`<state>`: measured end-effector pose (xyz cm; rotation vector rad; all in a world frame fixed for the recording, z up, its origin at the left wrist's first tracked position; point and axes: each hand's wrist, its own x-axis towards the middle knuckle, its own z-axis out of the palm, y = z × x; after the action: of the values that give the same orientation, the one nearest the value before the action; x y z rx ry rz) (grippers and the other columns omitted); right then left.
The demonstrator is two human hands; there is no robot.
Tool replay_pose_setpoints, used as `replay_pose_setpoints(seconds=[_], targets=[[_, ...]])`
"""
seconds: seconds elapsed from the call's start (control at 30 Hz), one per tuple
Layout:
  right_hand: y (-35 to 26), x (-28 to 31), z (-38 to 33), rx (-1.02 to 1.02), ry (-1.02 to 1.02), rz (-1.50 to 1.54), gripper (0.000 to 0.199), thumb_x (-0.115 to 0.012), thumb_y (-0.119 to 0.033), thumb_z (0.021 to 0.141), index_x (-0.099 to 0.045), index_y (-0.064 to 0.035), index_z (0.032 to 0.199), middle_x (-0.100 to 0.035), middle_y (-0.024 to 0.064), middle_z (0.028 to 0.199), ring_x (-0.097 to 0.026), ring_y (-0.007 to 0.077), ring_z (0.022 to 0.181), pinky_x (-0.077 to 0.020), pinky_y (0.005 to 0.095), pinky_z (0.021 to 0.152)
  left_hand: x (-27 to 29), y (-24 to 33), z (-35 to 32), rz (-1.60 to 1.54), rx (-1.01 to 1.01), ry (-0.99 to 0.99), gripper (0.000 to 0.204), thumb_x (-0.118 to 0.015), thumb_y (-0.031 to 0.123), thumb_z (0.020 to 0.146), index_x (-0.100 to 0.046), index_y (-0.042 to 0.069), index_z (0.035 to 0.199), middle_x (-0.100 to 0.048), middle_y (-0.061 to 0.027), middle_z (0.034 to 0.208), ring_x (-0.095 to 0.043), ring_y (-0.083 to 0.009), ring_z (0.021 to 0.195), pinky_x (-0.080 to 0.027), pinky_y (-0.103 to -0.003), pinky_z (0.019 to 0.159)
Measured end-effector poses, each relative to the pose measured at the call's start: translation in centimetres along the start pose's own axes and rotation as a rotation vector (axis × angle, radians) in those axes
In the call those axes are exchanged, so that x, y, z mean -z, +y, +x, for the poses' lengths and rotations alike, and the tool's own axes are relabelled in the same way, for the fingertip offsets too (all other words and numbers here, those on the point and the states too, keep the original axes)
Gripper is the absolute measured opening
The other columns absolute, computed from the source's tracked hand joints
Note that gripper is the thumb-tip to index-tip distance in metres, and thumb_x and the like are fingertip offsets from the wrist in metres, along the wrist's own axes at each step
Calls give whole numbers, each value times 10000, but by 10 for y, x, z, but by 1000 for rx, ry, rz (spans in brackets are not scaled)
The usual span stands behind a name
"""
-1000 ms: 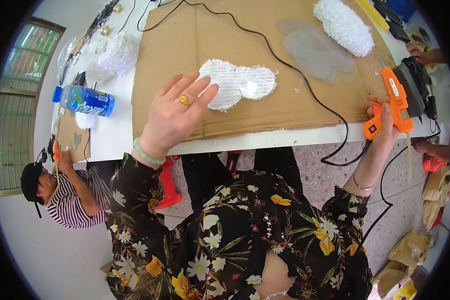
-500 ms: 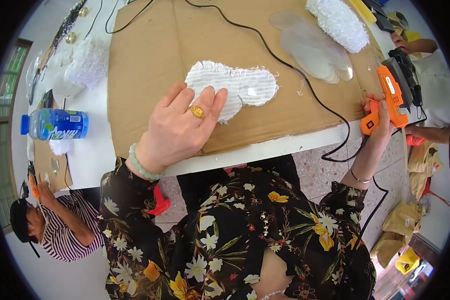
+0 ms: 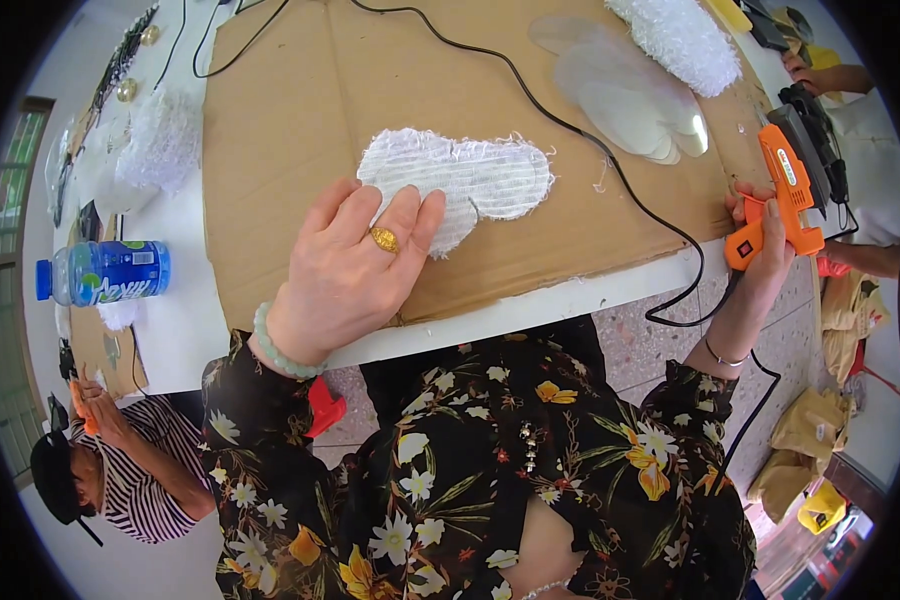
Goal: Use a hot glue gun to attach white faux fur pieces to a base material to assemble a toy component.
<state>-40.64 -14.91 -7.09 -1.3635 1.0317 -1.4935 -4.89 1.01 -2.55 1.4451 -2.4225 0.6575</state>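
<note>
Right of frame, we see the right hand (image 3: 767,260) gripping the glue gun (image 3: 790,182); a snagged cord (image 3: 578,129) could jerk it. Left hand (image 3: 345,268) over the cloth (image 3: 500,180), centre: we can't tell its grip.

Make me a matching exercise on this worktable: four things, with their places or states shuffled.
Things
1. Glue gun
2. White fabric piece
3. Bottle
4. Plastic pieces

Places or states
A. Blue-labelled, left of the cardboard
B. See-through, overlapping near the cardboard's right side
C. Gripped in the right hand
D. Lying on the cardboard, nearest the left hand

Pairs: 1-C, 2-D, 3-A, 4-B
</note>
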Motion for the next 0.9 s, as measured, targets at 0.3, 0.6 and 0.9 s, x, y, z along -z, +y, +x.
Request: replay_pose_setpoints(seconds=[0.3, 0.6, 0.9], targets=[[-1, 3, 0, 1, 4, 6, 249, -500, -151, 921, -533, 68, 1033, -603, 191, 957, -590, 183, 810, -507, 385, 850, 1, -1, 2, 20, -3, 92, 340, -612, 57, 660, -663, 32, 995, -601, -61, 958, -520, -206, 774, -485, -371, 749], [-3, 3, -2, -23, 30, -44, 258, -498, -156, 921, -540, 76, 1024, -609, 186, 943, -584, 176, 764, -508, 384, 860, 1, 2, 0, -10, -7, -33, 326, -597, 100, 683, -650, 21, 995, -585, -58, 987, -519, -204, 829, -466, -415, 827], [6, 16, 2, -77, 53, 129, 273, -482, -195, 933, -520, 29, 1084, -570, 202, 1051, -539, 165, 782, -474, 408, 865, -1, 0, -4, -50, -8, -94, 317, -575, 104, 708, -632, 13, 1006, -577, -64, 978, -520, -204, 846, -446, -432, 862]])
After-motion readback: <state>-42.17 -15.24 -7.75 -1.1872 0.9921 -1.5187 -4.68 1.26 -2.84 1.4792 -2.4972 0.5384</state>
